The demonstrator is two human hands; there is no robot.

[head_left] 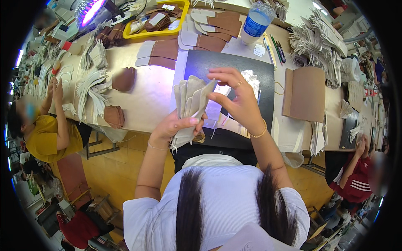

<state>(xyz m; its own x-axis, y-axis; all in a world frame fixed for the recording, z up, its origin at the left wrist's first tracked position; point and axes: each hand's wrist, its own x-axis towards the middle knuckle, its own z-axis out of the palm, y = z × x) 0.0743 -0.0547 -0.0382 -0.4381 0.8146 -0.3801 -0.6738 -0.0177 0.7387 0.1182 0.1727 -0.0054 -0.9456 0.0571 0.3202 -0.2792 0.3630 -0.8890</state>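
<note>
Probably, from my remote seat, the leafing is partway done: the beige bundle (193,99), clamped in my left fingers (189,122), is fanned but unseparated, my right fingers (220,100) parted beside its edge.

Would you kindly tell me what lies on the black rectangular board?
Pale pieces show on the board; whatever the right hand, left hand and fanned beige stack cover cannot be seen.

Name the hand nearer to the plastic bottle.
Right. The right hand is below the plastic bottle in the picture, beside the upper part of the grey stack; the left hand is farther off, lower and to the left, holding the stack's lower part.
</note>
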